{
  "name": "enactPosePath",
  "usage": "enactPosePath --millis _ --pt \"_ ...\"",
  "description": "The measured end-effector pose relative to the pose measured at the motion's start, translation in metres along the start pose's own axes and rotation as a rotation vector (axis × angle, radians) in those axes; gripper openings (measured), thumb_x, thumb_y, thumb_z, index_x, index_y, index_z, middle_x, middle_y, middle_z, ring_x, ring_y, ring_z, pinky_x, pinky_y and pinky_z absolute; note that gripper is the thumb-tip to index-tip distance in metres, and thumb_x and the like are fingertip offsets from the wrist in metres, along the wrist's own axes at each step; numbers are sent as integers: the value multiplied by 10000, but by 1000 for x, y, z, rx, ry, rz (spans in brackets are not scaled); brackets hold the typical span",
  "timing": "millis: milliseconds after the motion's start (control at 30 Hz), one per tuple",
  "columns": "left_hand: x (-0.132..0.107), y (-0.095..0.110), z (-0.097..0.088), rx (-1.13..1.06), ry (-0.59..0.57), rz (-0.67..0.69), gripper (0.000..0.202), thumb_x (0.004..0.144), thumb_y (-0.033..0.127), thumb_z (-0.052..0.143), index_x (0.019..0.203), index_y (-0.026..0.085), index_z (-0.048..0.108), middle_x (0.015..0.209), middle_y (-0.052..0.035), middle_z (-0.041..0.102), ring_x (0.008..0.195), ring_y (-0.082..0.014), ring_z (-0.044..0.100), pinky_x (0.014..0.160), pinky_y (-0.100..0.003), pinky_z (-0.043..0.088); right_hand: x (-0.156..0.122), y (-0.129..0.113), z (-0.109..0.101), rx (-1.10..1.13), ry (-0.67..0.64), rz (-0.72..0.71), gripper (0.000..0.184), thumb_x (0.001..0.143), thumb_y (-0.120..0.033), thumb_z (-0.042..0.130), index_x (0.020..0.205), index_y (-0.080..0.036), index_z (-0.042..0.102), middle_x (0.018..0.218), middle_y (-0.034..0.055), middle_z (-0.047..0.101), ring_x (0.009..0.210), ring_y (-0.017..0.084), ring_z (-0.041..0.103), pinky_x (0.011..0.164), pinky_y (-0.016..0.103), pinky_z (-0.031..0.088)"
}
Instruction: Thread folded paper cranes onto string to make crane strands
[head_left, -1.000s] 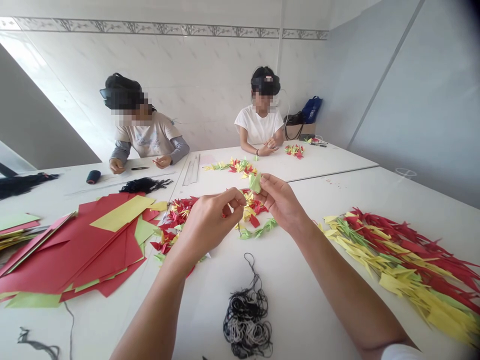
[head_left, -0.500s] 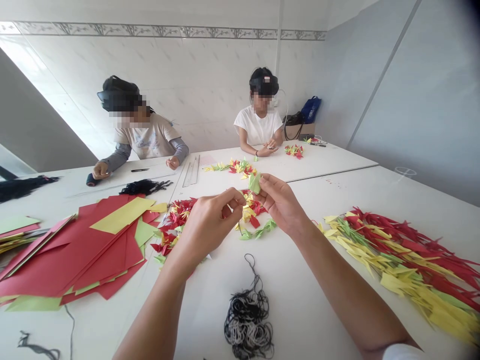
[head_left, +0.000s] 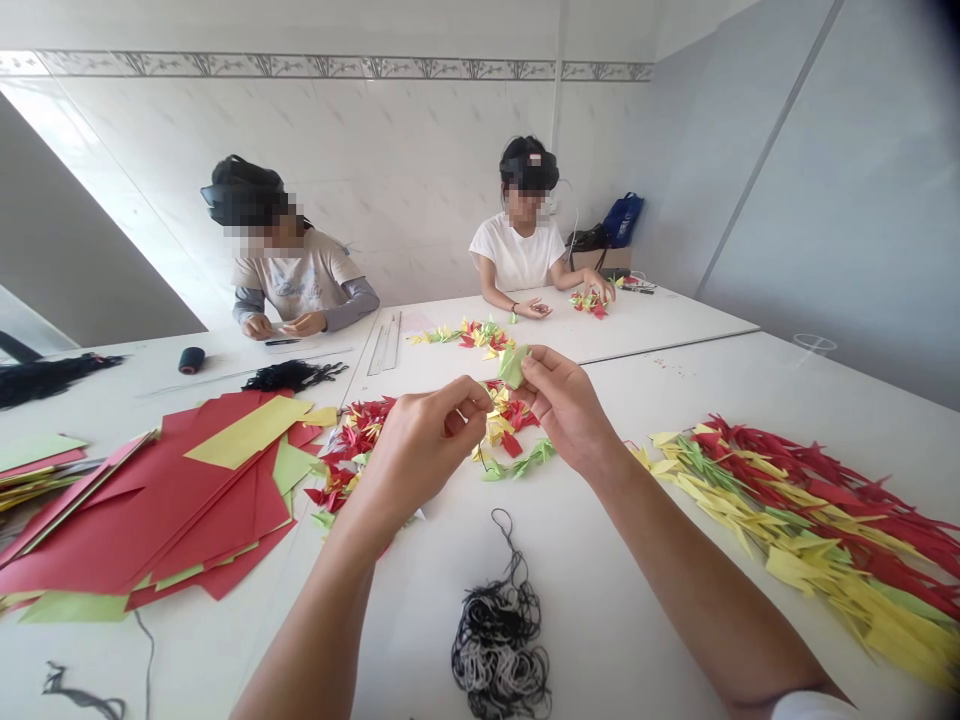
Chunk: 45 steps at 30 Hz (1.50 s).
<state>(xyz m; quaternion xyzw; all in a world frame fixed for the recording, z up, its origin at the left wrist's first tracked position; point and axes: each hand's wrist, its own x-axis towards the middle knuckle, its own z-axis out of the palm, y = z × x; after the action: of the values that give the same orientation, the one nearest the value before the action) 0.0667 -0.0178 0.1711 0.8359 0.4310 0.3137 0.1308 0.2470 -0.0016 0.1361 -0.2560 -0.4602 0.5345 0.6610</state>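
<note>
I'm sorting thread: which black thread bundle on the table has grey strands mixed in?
The thread tangle lying between the person's forearms, nearest the camera. The bundle beyond the red paper and the far-left one look all black.

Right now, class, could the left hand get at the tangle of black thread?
Probably yes: only bare table lies between the left hand and the black thread, though its fingers are pinched shut.

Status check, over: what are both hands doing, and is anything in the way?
Right hand pinching green folded paper. Left hand pinched shut beside it, contents too small to tell. Thread bundle near, apart from both.
</note>
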Motion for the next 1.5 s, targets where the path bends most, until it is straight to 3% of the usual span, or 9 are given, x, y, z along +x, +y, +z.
enactPosePath --millis 333,500,700,933,1167,1333,1433,1500 --pt "0 1 -1 -62 0 -22 106 864 173 535 894 225 623 686 50 653 557 -90 548 575 -211 431 -10 -6 9 -305 58 -288 195 868 -412 710 891 -231 643 779 -1 613 735 149 571 723 305 513" --pt "1 2 -3 -112 13 -57 65 908 227 539 877 219 595 728 40 691 561 -93 615 554 -207 444 -15 -6 10 -507 -39 -535 160 981 -287 524 903 -237 655 955 45 655 906 183 607 818 340 500" --pt "1 1 -5 -125 78 -13 62 905 224 563 853 206 591 699 39 677 598 -98 634 588 -204 469 -15 4 8 -683 -22 -727 119 922 -189 554 986 -263 622 942 36 666 884 196 637 805 372 527" --pt "-1 1 -8 -61 123 27 99 880 170 548 923 217 623 684 46 656 593 -94 613 601 -200 466 -16 6 9 -794 -81 -770 195 922 -147 563 1058 -283 594 975 27 685 889 190 647 806 377 538" --pt "-3 3 -8 0 62 84 130 892 170 518 959 218 619 675 44 628 607 -100 600 588 -197 441 -13 -3 8 -808 -172 -742 106 944 -178 563 945 -268 619 888 29 654 856 198 622 795 379 520" --pt "-2 6 -6 28 -17 137 129 946 277 558 1053 229 612 909 -9 671 775 -138 639 676 -238 457 -14 -16 6 -864 -215 -683 109 933 -167 572 877 -241 629 963 47 606 938 198 621 855 385 508" --pt "1 2 -5 40 23 172 164 991 299 498 1015 214 636 1051 -49 651 818 -143 619 710 -257 456 -14 -25 5 -789 -169 -623 100 951 -222 571 869 -243 625 980 45 616 949 195 623 877 387 512" --pt "4 -1 -4 57 42 168 182 989 315 505 967 207 650 1039 -53 641 800 -142 598 706 -257 450 -15 -30 4 -671 -97 -558 110 977 -286 550 892 -250 609 962 40 647 929 191 637 867 381 523"
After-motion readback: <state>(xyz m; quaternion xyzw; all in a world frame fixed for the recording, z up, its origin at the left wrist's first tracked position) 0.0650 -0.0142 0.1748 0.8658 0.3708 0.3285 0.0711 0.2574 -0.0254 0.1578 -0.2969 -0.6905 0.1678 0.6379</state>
